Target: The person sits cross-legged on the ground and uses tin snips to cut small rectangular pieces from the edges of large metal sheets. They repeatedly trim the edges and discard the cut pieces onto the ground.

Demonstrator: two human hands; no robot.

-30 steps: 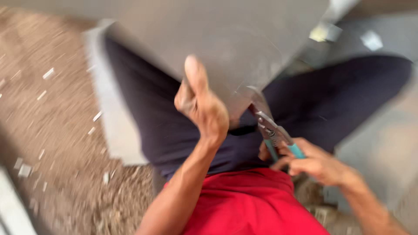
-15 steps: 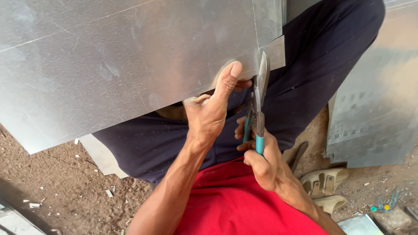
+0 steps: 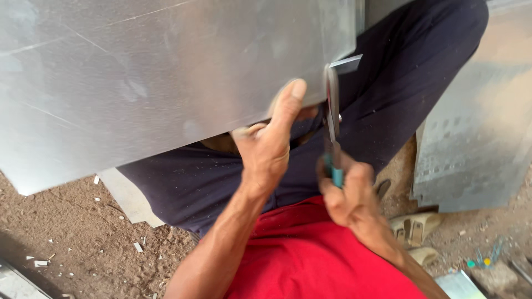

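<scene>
My left hand (image 3: 266, 149) grips the near edge of the metal sheet (image 3: 166, 83) lying across my lap, thumb on top. Just right of it, my right hand (image 3: 346, 191) has its fingers clamped on the snips (image 3: 332, 119), blades at the sheet's edge.

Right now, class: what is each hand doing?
Left hand: closed on the edge of the metal sheet, thumb on top.
Right hand: closed around the snips.

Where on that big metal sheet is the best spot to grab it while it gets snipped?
Probably the near edge of the metal sheet, just left of the snips, coming from below. The left hand pinches there, thumb on top; the right hand works the teal handles.
</scene>
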